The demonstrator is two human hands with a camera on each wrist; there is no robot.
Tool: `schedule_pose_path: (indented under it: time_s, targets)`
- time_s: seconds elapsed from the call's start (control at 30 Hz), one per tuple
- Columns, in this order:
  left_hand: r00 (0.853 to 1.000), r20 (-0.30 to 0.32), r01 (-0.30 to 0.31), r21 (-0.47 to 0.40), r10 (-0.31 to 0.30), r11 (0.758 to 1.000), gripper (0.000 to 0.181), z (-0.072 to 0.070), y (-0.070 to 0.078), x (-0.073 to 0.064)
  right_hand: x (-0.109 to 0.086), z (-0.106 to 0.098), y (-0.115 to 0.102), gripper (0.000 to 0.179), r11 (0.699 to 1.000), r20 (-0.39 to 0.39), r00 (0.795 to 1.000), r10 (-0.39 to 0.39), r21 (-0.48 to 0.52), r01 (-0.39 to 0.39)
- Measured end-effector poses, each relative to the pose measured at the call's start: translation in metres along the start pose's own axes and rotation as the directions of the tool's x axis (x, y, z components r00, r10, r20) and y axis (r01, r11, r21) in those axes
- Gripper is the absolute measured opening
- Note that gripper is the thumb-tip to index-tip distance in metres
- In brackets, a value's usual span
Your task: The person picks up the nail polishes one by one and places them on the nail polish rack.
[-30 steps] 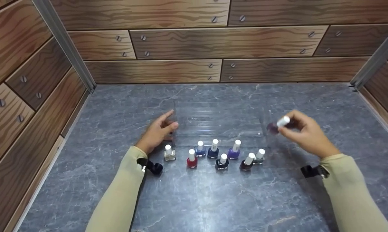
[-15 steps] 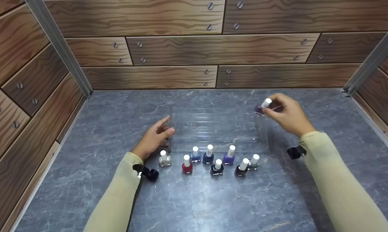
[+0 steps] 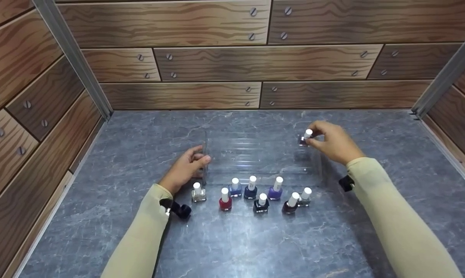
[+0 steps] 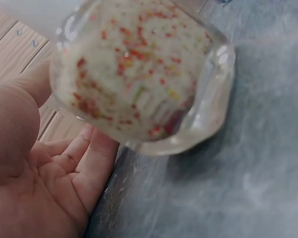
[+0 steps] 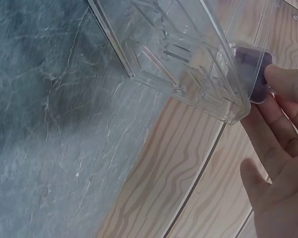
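My right hand (image 3: 332, 141) pinches a dark purple nail polish bottle (image 3: 302, 140) by its white cap, at the far right corner of a clear plastic stepped display rack (image 3: 251, 170). In the right wrist view, the bottle (image 5: 253, 69) shows through the clear rack (image 5: 198, 74), just past its wall. At the rack's left side, my left hand (image 3: 183, 170) holds the side wall between thumb and fingers. A glitter nail polish bottle (image 3: 198, 194) stands close to that wrist. It hides the left fingertips in the left wrist view, where its speckled base (image 4: 144, 74) looms large.
Several white-capped bottles stand before the rack, among them a red bottle (image 3: 225, 200), a violet bottle (image 3: 275, 190), a black bottle (image 3: 261, 205) and a dark brown bottle (image 3: 290, 205). Wood-patterned walls (image 3: 209, 63) enclose the grey marbled table (image 3: 217, 247).
My right hand has carried the dark purple bottle leftward from beside the rack, up over its far right corner, then slightly down. My left hand stays at the rack's left side.
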State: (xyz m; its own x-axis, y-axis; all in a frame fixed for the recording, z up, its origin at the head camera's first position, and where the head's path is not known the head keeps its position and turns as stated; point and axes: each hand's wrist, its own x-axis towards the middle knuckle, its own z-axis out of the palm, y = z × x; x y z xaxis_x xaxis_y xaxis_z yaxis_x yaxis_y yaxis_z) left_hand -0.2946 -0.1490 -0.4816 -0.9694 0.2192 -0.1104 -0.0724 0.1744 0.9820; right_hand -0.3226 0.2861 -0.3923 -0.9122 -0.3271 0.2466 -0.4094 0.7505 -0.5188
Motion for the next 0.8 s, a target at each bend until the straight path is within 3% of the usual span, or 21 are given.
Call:
schedule_pose_path:
  time_s: [0.2,0.6,0.7,0.8]
  targets:
    - [1.000,0.002,0.015,0.007,-0.015,1.000,0.066,0.002,0.001,0.001,0.003,-0.004,0.001,0.012,0.998,-0.048,0.999,-0.014,-0.066,0.011]
    - [1.000,0.014,-0.002,-0.030,0.003,1.000,0.059,-0.002,-0.001,0.003,0.001,-0.005,-0.003,0.030,0.983,0.009,0.984,0.180,0.042,-0.180]
    - [1.000,0.016,-0.004,-0.028,0.005,1.000,0.060,-0.002,-0.003,0.002,-0.004,-0.004,-0.004,0.034,0.987,-0.060,0.987,0.151,0.068,-0.147]
    - [1.000,0.011,-0.004,-0.026,0.004,1.000,0.060,-0.003,-0.004,0.000,-0.014,-0.004,-0.012,0.035,0.992,-0.188,0.977,0.095,0.100,-0.077]
